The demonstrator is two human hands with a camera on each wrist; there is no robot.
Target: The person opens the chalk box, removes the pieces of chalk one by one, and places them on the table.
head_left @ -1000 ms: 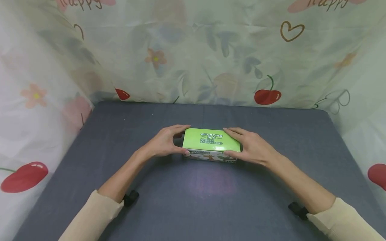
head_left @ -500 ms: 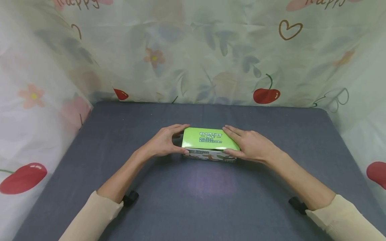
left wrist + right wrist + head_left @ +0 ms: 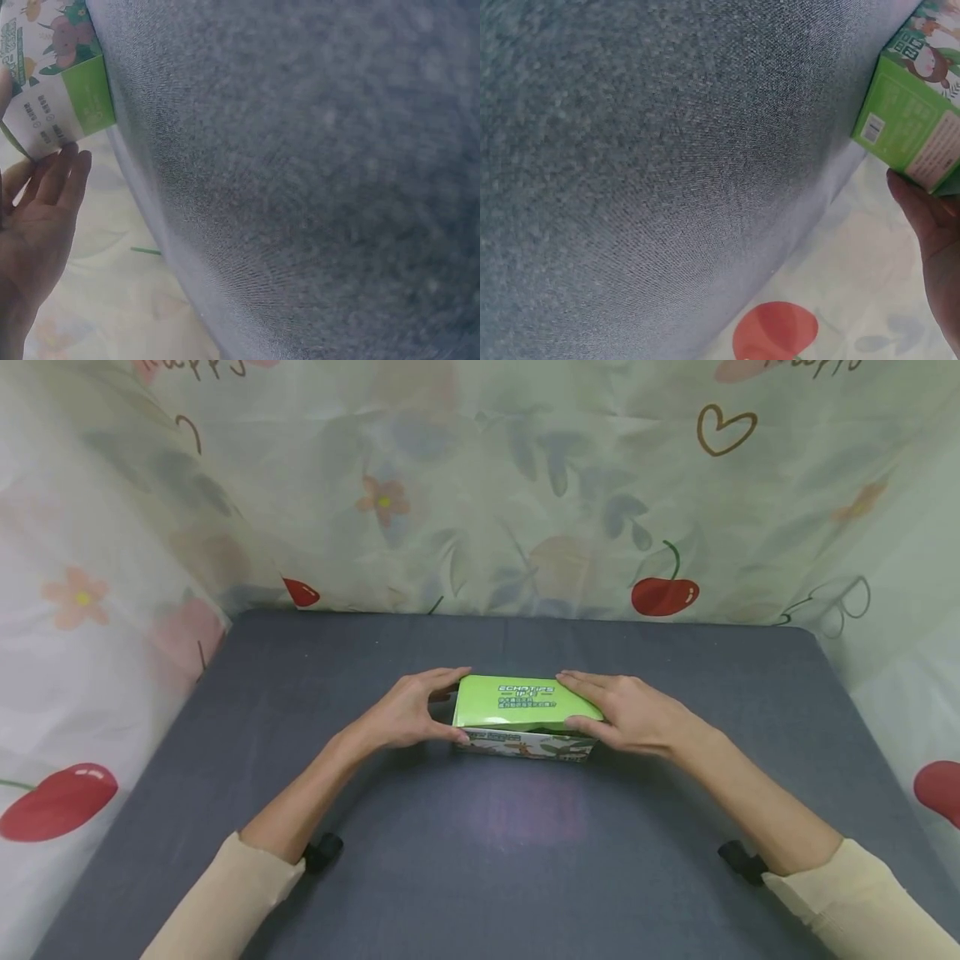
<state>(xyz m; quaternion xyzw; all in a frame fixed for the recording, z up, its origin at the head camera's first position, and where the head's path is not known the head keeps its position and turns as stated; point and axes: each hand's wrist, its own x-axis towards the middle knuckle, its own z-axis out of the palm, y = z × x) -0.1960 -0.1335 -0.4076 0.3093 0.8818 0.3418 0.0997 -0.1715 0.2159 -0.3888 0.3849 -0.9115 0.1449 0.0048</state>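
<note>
A small cardboard box with a lime-green lid [image 3: 510, 703] lies near the middle of the table. Printed animals and leaves cover its white front side [image 3: 517, 745]. At its left end, my left hand [image 3: 405, 710] holds it, thumb at the front and fingers behind. My right hand [image 3: 637, 714] grips the lid's right end, with the thumb at the front edge and fingers over the top. Under the lid's front edge, toward the right, shows a narrow dark gap. The left wrist view shows the box's white-and-green end [image 3: 56, 109]; a green end with a barcode [image 3: 900, 124] appears in the right wrist view.
A dark grey cloth covers the table [image 3: 510, 860]. Behind it and at both sides hangs a pale curtain [image 3: 480, 485] printed with cherries and flowers. Black straps [image 3: 322, 852] show at the forearms beside beige sleeves [image 3: 225, 893].
My right thumb has shifted up and a little right along the lid. The lid's front right edge has risen slightly, widening the gap. My left hand keeps its hold on the box.
</note>
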